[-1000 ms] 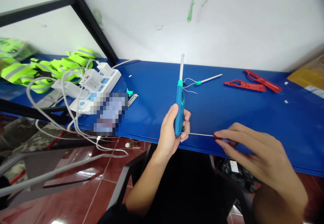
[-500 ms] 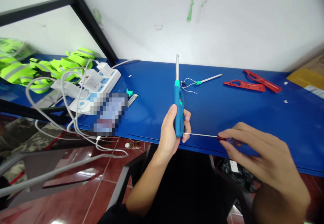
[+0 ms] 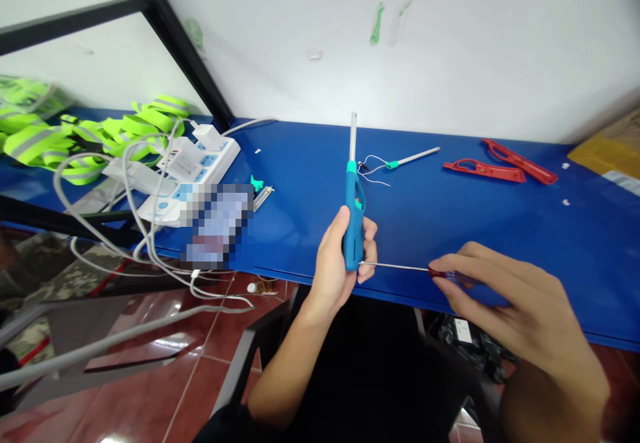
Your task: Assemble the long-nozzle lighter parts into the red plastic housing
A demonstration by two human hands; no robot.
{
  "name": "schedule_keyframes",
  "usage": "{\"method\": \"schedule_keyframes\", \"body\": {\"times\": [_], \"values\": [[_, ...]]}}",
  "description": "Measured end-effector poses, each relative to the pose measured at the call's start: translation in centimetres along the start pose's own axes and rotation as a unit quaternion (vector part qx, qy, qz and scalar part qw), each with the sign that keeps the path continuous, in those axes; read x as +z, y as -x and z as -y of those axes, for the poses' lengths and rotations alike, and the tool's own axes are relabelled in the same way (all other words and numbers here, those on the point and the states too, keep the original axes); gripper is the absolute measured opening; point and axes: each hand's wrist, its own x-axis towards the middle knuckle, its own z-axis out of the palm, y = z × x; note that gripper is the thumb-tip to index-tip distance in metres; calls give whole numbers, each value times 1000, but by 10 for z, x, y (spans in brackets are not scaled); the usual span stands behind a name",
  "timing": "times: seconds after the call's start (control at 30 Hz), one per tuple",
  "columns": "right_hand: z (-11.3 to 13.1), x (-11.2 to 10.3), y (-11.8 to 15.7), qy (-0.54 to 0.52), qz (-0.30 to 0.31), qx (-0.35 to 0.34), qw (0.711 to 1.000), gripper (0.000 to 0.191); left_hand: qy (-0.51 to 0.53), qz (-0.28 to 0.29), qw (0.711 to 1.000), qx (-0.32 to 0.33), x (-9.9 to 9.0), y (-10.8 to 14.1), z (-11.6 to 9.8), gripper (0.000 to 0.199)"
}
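My left hand (image 3: 334, 256) is wrapped round the handle of a blue gas lighter (image 3: 354, 229), its metal nozzle pointing away from me over the blue table (image 3: 295, 229). In my right hand (image 3: 520, 296) is a screwdriver (image 3: 395, 266) with a dark red grip, pinched between thumb and fingers. Its thin shaft runs level to the left, and the tip meets the seam near the lighter's lower end. Beyond the lighter lies a loose metal nozzle (image 3: 417, 155) with a green collar and thin white wires. Two red handle shells (image 3: 520, 163) rest farther right.
A white power strip (image 3: 220, 166) with chargers and tangled cables sits left, beside a blurred-out phone (image 3: 220, 223). Small green part (image 3: 257, 183) lies by it. Neon reflective straps (image 3: 125, 126) are at far left. A taped carton (image 3: 610, 143) stands at the right edge.
The lighter's nozzle end has tilted slightly to the right. My right hand and the screwdriver have barely shifted, with the tip still at the lighter's lower end.
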Motion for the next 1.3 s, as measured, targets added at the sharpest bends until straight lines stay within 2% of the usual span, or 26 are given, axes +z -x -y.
{"method": "schedule_keyframes", "body": {"times": [0.4,0.7,0.83,1.0,1.13,1.3], "values": [[2,-5,-3,10,7,-22,1000,22,-8,-3,1000,-1,0,0,0,43],[0,-12,0,-34,55,-59,996,37,-15,-10,1000,6,2,2,0,46],[-2,-14,-1,-63,64,-69,994,33,-17,-5,1000,-3,1,1,0,50],[0,-12,-1,-49,73,-72,994,31,-17,-7,1000,-6,1,1,1,44],[4,-8,-2,8,58,-53,997,31,-7,-6,1000,-13,2,1,-1,43],[5,-2,-5,-12,34,-38,999,19,2,-6,1000,-15,2,1,-1,42]]}}
